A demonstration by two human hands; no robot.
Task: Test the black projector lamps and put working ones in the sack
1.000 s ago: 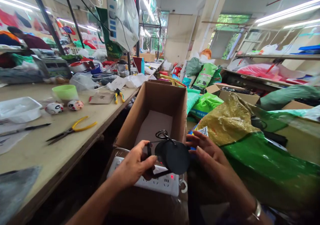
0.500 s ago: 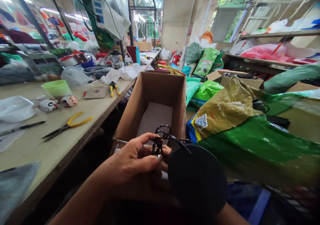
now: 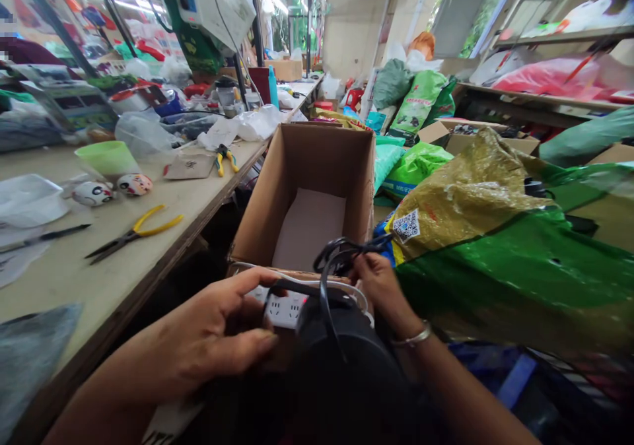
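A black rounded device (image 3: 341, 359) with a cord stands close in front of me; its lower part is lost in shadow, and I cannot make out its kind. My left hand (image 3: 208, 329) is at its left side, fingers curled around the end of a black handle-like band (image 3: 302, 288), the thumb below. My right hand (image 3: 381, 290) pinches the bundled black cord (image 3: 341, 250) to the right above the device. Just behind the band lies a white power strip (image 3: 284, 308) with a red light, at the near edge of the cardboard box (image 3: 255, 214).
On the bench (image 3: 129, 273) to the left lie yellow-handled pliers (image 3: 136, 232), smaller pliers (image 3: 226, 160), painted balls (image 3: 135, 183) and a green cup (image 3: 107, 160). A large gold and green sack (image 3: 495, 234) rises at the right.
My right hand has come out from behind the device and taken the cord bundle to the right. My left hand has let go of the cord and moved left and down. The device has tipped, its flat round face turned away.
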